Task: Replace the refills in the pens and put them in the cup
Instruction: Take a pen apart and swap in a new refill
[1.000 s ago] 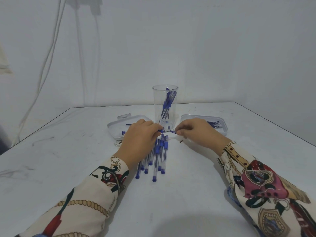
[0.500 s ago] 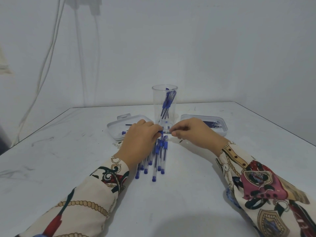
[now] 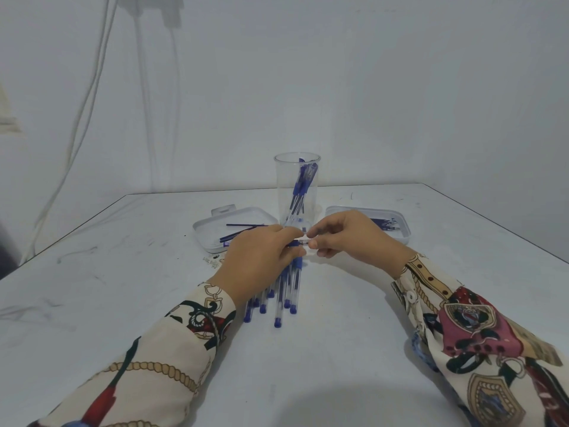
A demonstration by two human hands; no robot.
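My left hand [image 3: 261, 260] grips a clear pen with blue trim [image 3: 300, 242] held level above the table, most of it hidden under my fingers. My right hand [image 3: 348, 238] pinches the pen's right end between thumb and forefinger. Below my left hand several capped pens [image 3: 283, 291] lie side by side on the white table [image 3: 308, 349]. A tall clear cup [image 3: 297, 189] stands just behind my hands with a few blue pens leaning inside.
A shallow white tray [image 3: 212, 238] holding a few loose refills sits left of the cup. A second white tray [image 3: 400, 229] with several refills sits right of it. Cables hang down the wall at the left.
My right hand has slid left toward my left hand, so the exposed stretch of pen between them has shortened. The left hand has stayed in place.
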